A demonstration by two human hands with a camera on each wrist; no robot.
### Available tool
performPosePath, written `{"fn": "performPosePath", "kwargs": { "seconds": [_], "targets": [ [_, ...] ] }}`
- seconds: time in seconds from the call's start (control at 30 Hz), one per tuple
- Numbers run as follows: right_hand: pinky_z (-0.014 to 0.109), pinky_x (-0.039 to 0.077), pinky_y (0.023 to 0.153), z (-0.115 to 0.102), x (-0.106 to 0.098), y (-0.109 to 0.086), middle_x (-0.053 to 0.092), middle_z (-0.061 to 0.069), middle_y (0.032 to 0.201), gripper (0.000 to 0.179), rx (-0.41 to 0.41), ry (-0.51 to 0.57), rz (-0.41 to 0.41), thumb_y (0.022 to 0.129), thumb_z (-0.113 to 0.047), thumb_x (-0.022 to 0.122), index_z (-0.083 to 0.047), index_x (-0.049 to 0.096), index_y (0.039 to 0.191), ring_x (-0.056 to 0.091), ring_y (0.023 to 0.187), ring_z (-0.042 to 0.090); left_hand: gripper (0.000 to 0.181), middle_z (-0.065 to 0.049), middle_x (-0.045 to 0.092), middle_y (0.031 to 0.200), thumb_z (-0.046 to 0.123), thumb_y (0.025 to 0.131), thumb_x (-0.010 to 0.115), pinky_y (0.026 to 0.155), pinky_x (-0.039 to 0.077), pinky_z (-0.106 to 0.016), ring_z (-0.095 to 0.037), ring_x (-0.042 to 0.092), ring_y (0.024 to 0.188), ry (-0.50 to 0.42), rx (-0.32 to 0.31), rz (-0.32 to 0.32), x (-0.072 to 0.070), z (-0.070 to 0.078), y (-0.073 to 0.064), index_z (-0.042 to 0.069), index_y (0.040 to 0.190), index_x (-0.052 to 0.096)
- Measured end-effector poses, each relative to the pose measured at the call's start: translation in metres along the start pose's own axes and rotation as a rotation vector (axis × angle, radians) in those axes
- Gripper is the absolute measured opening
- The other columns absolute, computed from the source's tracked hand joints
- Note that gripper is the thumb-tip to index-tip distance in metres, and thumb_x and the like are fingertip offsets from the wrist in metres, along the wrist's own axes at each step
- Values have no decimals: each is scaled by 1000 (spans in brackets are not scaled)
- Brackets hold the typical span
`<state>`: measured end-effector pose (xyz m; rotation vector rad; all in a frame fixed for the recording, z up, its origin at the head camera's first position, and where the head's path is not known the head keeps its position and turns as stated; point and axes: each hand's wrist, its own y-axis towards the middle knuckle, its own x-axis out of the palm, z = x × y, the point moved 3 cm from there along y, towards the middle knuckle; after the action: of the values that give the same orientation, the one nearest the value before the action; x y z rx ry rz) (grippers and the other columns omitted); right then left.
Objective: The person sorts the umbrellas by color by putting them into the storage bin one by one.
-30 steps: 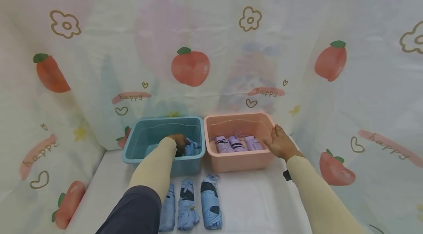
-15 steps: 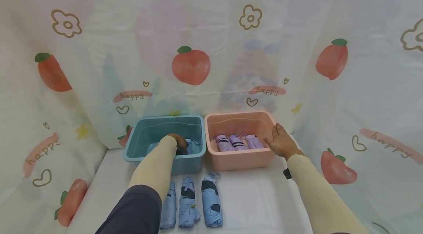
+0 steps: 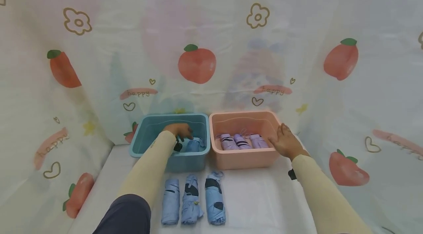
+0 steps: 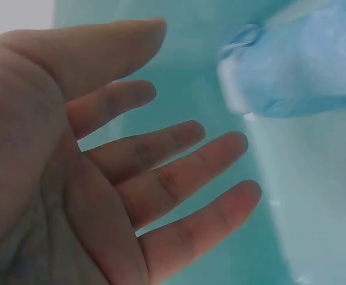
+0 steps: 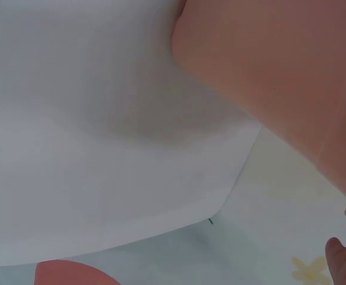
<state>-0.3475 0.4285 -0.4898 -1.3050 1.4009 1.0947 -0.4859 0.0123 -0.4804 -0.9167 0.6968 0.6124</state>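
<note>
My left hand (image 3: 179, 131) is over the teal bin (image 3: 188, 164), fingers spread and holding nothing. A folded blue umbrella (image 3: 194, 145) lies in that bin just below the fingers; the left wrist view shows its white-capped end (image 4: 235, 83) apart from the fingertips. My right hand (image 3: 286, 141) touches the right rim of the pink bin (image 3: 246, 160) with straight fingers. Inside the pink bin, three folded purple umbrellas (image 3: 242, 142) lie side by side. The right wrist view catches only a bit of the right hand's fingers (image 5: 342, 261) beside the bin's outer wall.
Three more folded blue umbrellas lie in a row on the white table (image 3: 257, 197) before the bins: a left one (image 3: 170, 201), a middle one (image 3: 191, 203) and a right one (image 3: 215, 199). A printed curtain (image 3: 198, 98) stands close behind and along both sides.
My left hand has let go of the blue umbrella in the teal bin and risen off it, its fingers opening. The right hand stays at the pink bin's rim. The head view has turned slightly left.
</note>
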Motion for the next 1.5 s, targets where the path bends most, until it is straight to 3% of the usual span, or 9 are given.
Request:
{"fn": "performPosePath", "kwargs": {
  "seconds": [0.07,0.2,0.43,0.6,0.87,1.13,1.3,1.4,1.5],
  "targets": [
    [53,4,102,1,0,-1,-1,32,141,95,-6,-5,5,86,-65,16,16,5,135,1,128,45,57,-12,47,125,33,86,57,75,47,-42,-28,56,97,-10,77,23,-8,-3,-9,10,135,39],
    [54,4,101,6,-1,-3,-1,33,141,94,4,-2,1,86,-64,16,16,5,135,1,128,45,57,-5,48,127,36,85,58,80,45,-38,-23,52,104,50,140,103,-19,0,-30,18,135,39],
    [55,4,101,14,-4,-9,-1,35,139,94,6,14,-4,87,-63,17,18,5,133,1,127,46,55,-6,46,130,35,86,57,89,40,-41,-22,46,114,88,207,232,-15,-3,-71,19,136,39],
    [55,4,100,18,-3,-10,-2,36,139,94,-4,10,-8,88,-62,16,19,5,133,0,127,47,56,-5,46,130,37,85,57,85,43,-40,-24,50,110,34,264,321,0,-19,-95,16,134,41],
    [56,5,100,13,-1,-7,0,36,139,94,-27,-13,17,87,-63,17,19,6,133,0,127,47,44,-4,53,122,29,86,59,78,47,-38,-21,56,98,23,326,536,23,-43,-130,13,127,51],
    [59,3,98,1,0,-4,1,36,139,91,-66,-58,25,89,-60,16,19,8,133,-1,127,47,34,-1,59,113,22,85,61,82,45,-40,-18,56,99,-155,319,755,52,-65,-168,11,117,60],
    [60,3,98,-4,0,0,3,35,139,86,-102,-77,33,91,-57,17,18,11,133,0,127,47,27,1,63,102,20,84,63,78,47,-39,-14,57,93,-194,291,914,79,-89,-178,9,109,64],
    [60,4,98,-4,-1,2,3,35,139,84,-111,-61,36,92,-55,19,19,11,133,-1,127,47,26,1,63,98,17,83,64,76,48,-38,-12,57,88,-231,274,915,98,-100,-176,8,107,65],
    [59,4,98,-4,-1,5,2,35,139,84,-109,-50,37,92,-54,21,19,10,133,-1,127,47,29,1,63,100,17,83,64,77,47,-37,-12,57,88,-291,241,844,117,-109,-172,7,110,63]
  ]
}}
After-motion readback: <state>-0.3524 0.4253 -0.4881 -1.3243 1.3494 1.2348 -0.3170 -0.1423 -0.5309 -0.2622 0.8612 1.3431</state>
